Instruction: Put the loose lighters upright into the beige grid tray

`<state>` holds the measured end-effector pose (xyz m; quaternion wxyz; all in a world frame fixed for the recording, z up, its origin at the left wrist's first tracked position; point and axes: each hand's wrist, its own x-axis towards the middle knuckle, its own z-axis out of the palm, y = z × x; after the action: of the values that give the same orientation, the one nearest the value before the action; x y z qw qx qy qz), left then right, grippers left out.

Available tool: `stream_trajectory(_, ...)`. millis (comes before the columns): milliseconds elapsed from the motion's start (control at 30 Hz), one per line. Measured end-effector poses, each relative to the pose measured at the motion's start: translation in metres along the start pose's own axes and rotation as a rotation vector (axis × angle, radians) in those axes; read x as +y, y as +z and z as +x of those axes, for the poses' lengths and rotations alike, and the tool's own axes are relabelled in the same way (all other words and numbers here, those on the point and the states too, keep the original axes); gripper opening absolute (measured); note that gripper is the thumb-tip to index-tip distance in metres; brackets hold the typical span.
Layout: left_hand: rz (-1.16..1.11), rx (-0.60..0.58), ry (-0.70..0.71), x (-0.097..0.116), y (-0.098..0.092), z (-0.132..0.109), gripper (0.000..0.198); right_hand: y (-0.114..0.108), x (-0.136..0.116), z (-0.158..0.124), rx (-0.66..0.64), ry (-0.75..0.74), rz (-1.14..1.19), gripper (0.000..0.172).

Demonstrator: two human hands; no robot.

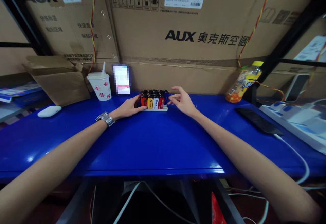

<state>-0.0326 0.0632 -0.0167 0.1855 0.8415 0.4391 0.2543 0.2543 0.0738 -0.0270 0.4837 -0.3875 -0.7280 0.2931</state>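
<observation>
Several lighters (156, 102) stand upright in rows in a low white tray (155, 108) on the blue table. The front row shows red, yellow, white, red and dark blue bodies with black tops. My left hand (130, 107), with a metal watch (105, 118) on its wrist, grips the left end of the tray, thumb along the front. At the right end, my right hand (182, 101) has its fingers apart, fingertips close to the dark blue lighter (166, 97). No object shows in it, and whether it touches that lighter I cannot tell.
Behind the lighters, a phone (121, 79) with a lit, blurred screen leans by a paper cup (100, 86) with a straw. A white case (49, 111) and brown paper bag (58, 83) are left. A drink bottle (243, 83) and a cabled black phone (257, 120) lie right.
</observation>
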Motion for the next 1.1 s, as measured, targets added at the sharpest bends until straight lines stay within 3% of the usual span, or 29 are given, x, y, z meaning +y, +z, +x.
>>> stream_trajectory(67, 0.000, 0.007, 0.000, -0.001, 0.001, 0.000, 0.071, -0.001, -0.002, 0.001, 0.012, 0.012, 0.054, 0.050)
stream_trajectory(167, -0.005, 0.000, -0.010, 0.000, 0.000, 0.000, 0.072, -0.007, -0.007, 0.002, 0.072, -0.009, -0.055, 0.036)
stream_trajectory(300, -0.009, -0.014, 0.013, -0.001, 0.000, 0.000, 0.071, -0.030, -0.018, 0.002, 0.125, -0.039, -0.674, 0.017)
stream_trajectory(400, -0.005, -0.017, 0.028, -0.003, 0.000, 0.000, 0.071, -0.050, -0.023, -0.001, -0.042, 0.096, -1.120, 0.017)
stream_trajectory(500, -0.005, -0.015, 0.048, -0.005, 0.000, 0.000, 0.071, -0.064, -0.022, -0.004, -0.221, 0.273, -1.234, 0.027)
stream_trajectory(600, 0.002, -0.002, 0.034, -0.004, 0.000, 0.000, 0.070, -0.067, -0.017, -0.004, -0.295, 0.298, -1.209, 0.035)
stream_trajectory(700, 0.006, -0.002, 0.015, -0.002, 0.000, 0.000, 0.071, -0.063, -0.011, -0.001, -0.342, 0.218, -1.116, 0.037)
stream_trajectory(833, 0.001, -0.010, -0.010, 0.002, -0.001, -0.001, 0.074, -0.052, -0.007, 0.002, -0.387, 0.028, -0.891, 0.015)
stream_trajectory(900, 0.001, -0.008, -0.002, 0.004, -0.002, -0.002, 0.073, -0.046, -0.007, 0.001, -0.330, -0.010, -0.718, 0.010)
stream_trajectory(967, 0.004, -0.003, 0.007, 0.005, -0.002, -0.002, 0.073, -0.041, -0.007, 0.001, -0.247, 0.048, -0.517, 0.013)
stream_trajectory(1100, 0.016, -0.005, -0.023, 0.007, -0.002, -0.003, 0.075, -0.035, -0.010, 0.000, -0.074, 0.119, -0.279, 0.030)
